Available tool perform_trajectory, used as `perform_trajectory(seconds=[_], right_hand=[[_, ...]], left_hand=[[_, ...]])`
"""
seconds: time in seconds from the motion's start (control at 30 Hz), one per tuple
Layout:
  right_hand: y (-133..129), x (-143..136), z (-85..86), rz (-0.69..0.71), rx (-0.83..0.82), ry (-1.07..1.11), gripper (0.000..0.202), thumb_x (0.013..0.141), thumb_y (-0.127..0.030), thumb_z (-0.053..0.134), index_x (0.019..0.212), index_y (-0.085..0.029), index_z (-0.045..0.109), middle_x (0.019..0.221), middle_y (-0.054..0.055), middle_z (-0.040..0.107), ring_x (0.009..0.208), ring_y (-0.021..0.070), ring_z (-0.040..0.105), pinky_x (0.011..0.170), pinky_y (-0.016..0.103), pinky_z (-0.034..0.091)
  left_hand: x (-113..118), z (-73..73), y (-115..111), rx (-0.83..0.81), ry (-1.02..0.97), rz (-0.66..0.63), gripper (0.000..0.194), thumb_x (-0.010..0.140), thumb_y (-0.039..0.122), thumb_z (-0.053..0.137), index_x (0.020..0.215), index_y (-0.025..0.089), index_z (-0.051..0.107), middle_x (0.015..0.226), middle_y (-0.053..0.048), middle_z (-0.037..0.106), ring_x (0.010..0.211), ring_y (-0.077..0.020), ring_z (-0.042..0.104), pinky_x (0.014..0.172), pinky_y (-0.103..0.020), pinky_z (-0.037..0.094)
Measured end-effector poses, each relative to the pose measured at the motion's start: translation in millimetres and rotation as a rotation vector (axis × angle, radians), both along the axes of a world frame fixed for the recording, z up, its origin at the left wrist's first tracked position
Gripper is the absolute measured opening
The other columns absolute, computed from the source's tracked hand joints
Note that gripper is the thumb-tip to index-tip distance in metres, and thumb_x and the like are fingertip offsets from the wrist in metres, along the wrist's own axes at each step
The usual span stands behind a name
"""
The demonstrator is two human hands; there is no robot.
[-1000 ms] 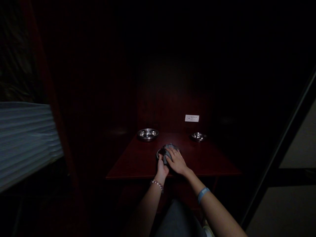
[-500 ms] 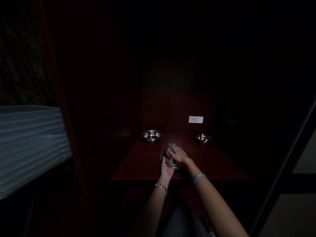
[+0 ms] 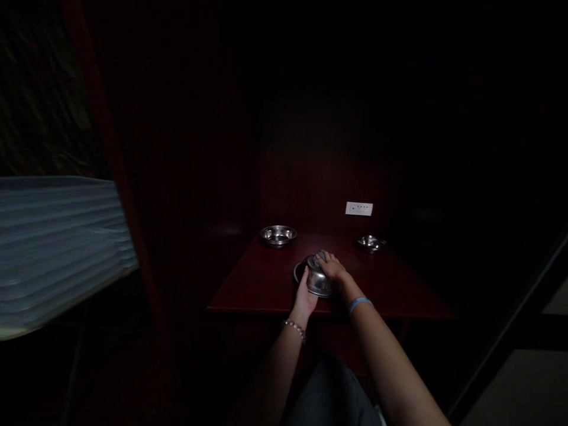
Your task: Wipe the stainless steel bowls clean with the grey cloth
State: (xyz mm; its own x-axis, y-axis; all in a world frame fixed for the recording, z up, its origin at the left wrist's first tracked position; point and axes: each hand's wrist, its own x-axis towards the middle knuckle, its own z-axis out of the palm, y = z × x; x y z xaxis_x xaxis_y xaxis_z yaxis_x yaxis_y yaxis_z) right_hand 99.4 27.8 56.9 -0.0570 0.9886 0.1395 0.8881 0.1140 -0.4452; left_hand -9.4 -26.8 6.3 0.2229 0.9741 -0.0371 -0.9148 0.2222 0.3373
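A shiny metal bowl point(image 3: 320, 285) with a wide rim is held above the front of the dark red table point(image 3: 252, 290). My left hand point(image 3: 306, 296) grips its near left side, with the thumb up along the wall. My right hand point(image 3: 332, 265) is closed on a grey cloth point(image 3: 318, 258), pressed against the top of the bowl. Part of another round metal rim point(image 3: 297, 273) shows just left of the bowl; what it belongs to is mostly hidden.
One metal bowl point(image 3: 278, 236) stands at the table's back left, a smaller one point(image 3: 371, 244) at the back right. A white socket plate point(image 3: 359, 209) is on the back wall. Ridged grey-blue stacked material point(image 3: 62, 248) is at the far left.
The held bowl has been tilted so that its outer wall now faces me. My right hand has shifted with the cloth over its top. The whole view has moved slightly.
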Motion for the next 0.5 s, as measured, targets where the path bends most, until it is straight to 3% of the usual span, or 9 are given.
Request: perform_trajectory(seconds=[0.3, 0.5], right_hand=[[-6.5, 9.2, -12.4, -0.080, 0.053, 0.166, 0.060, 0.095, -0.057, 0.028, 0.143, -0.021, 0.037, 0.139, 0.017, 0.047, 0.127, 0.0272, 0.050, 0.105, 0.041, 0.037], [-2.8, 23.0, -17.7, -0.098, 0.038, 0.380, 0.058, 0.087, -0.059, 0.049, 0.132, -0.023, 0.048, 0.125, 0.012, 0.061, 0.113, 0.0222, 0.060, 0.097, 0.035, 0.044]], left_hand=[[-0.3, 2.9, -2.1, -0.027, 0.007, 0.002, 0.028, 0.093, 0.032, 0.052, 0.104, 0.012, 0.068, 0.099, -0.010, 0.075, 0.092, -0.0196, 0.070, 0.098, -0.036, 0.050], [-2.8, 4.5, -3.4, -0.059, 0.000, 0.029, 0.023, 0.090, 0.031, 0.058, 0.100, 0.014, 0.069, 0.100, -0.011, 0.075, 0.101, -0.0231, 0.069, 0.097, -0.039, 0.051]])
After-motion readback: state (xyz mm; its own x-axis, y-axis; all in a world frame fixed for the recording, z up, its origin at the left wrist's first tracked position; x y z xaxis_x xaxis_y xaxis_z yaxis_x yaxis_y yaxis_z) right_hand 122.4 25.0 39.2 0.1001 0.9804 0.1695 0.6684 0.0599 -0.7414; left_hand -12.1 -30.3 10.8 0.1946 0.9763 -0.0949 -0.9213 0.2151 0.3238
